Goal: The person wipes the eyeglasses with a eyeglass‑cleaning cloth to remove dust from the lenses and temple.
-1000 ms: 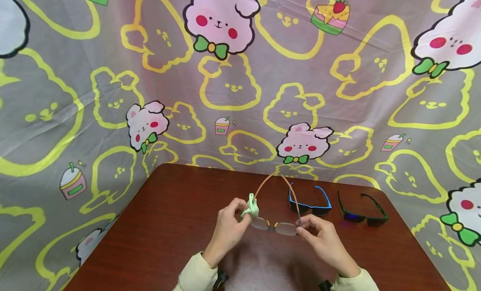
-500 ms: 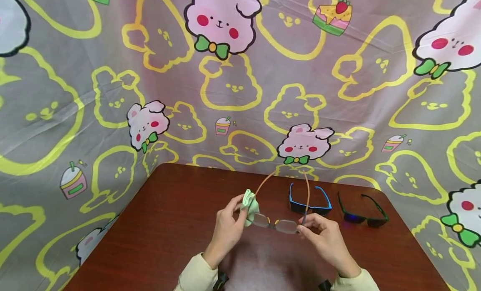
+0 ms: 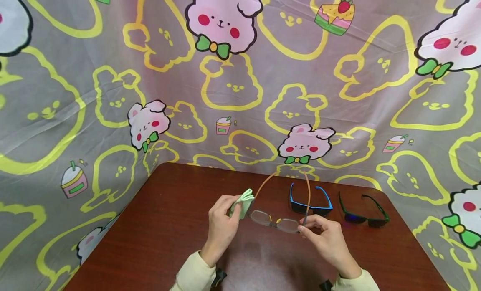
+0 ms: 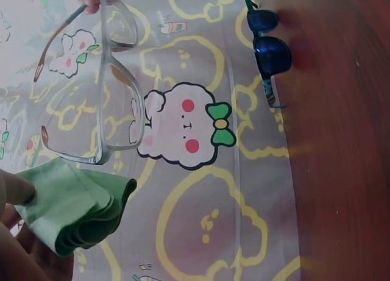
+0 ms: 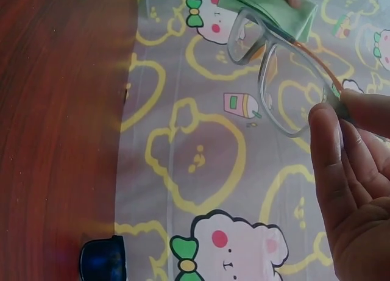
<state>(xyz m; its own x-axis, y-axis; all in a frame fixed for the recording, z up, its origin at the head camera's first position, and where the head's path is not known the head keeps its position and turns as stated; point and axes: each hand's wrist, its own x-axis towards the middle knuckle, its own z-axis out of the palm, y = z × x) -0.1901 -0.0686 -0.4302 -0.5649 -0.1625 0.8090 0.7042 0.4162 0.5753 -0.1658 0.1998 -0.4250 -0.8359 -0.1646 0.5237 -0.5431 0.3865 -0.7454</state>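
Note:
Over the table, a pair of clear-framed eyeglasses (image 3: 287, 225) is held up with its orange-brown temples unfolded and pointing away. My right hand (image 3: 328, 239) pinches it at the right hinge between thumb and fingers, as the right wrist view also shows. To the left, my left hand (image 3: 221, 226) grips a folded light green cloth (image 3: 243, 202). In the left wrist view the cloth (image 4: 73, 205) hangs in loose layers just beside the left hinge of the eyeglasses (image 4: 102, 110), with a small gap between them. Part of the left hand lies outside that view.
Blue-framed sunglasses (image 3: 311, 206) stand on the brown table (image 3: 169, 216) behind the right hand. Dark-framed sunglasses (image 3: 363, 218) are farther right. A cartoon-patterned curtain (image 3: 240, 82) surrounds the table's back and sides.
My left hand has drawn the cloth off the left hinge of the eyeglasses, moving left. The right temple has swung outward. My right hand keeps its pinch, nearly still.

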